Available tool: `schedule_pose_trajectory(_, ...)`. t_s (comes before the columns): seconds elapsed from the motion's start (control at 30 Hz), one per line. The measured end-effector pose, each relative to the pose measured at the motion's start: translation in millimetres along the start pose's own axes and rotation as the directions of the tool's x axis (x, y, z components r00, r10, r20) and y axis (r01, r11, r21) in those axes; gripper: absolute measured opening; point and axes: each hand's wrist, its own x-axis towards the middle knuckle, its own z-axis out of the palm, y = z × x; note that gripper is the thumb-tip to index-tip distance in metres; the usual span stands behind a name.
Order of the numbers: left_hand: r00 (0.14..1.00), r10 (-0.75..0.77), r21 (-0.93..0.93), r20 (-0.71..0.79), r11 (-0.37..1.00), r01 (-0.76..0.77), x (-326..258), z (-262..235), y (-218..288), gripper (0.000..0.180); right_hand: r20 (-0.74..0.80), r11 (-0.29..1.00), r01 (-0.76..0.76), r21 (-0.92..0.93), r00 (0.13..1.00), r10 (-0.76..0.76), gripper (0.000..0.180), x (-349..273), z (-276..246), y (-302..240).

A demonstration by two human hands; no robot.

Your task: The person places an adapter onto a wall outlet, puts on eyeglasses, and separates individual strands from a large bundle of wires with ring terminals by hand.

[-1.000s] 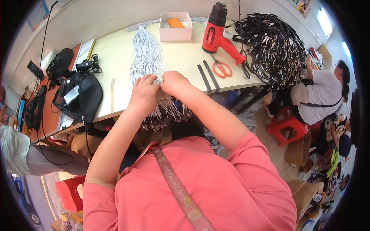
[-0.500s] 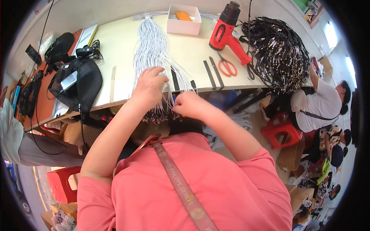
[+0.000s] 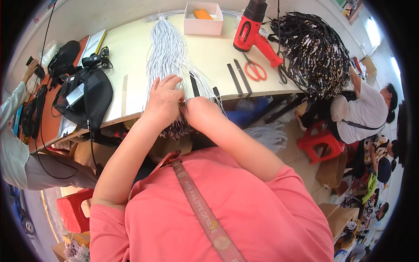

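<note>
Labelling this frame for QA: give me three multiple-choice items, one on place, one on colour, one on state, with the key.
1. Where does the small pink box stand?
A. at the far edge of the table, beyond the bundle of white cords
B. on the red stool
C. under the table

2. What colour are the handles of the scissors?
A. blue
B. orange-red
C. green

3. What is the left hand doing?
A. lifted clear above the table
B. resting on the bundle of white cords at the near table edge
C. gripping the heat gun

Key: 1 A, the box sits past the top end of the bundle of white cords on the table. 2 B, both handle loops are orange-red. 3 B, its fingers lie spread on the cords beside the right hand, while the red heat gun lies untouched.
</note>
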Motion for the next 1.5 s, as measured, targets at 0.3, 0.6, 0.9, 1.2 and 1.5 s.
schedule_pose_trajectory(0.3, 0.999, -0.021, -0.011, -0.040, 1.000, 0.021, -3, 2, -3, 0.016, 0.453, 0.358, -0.439, 0.824, 0.890, 0.049, 0.023, -3, 16, 15)
schedule_pose_trajectory(0.6, 0.994, -0.098, 0.023, -0.046, 0.995, 0.099, -2, 8, -10, 0.010, 0.391, 0.551, -0.361, 0.753, 0.918, 0.067, 0.018, -23, 21, 19)
schedule_pose_trajectory(0.9, 0.996, -0.090, 0.023, -0.023, 0.996, 0.090, 1, 6, -4, 0.011, 0.004, 0.940, 0.131, 0.317, 0.990, -0.139, 0.023, -50, 38, 33)
schedule_pose_trajectory(1.2, 0.996, -0.081, -0.385, 0.029, 0.919, 0.086, 13, -20, 35, 0.018, -0.303, 0.747, -0.035, 0.664, 0.901, 0.311, 0.018, -51, -11, 99)
schedule_pose_trajectory(1.5, 0.568, -0.408, -0.527, 0.715, 0.219, 0.821, 17, -4, 53, 0.028, 0.225, 0.323, -0.269, 0.907, 0.960, 0.166, 0.023, -30, 18, 103)
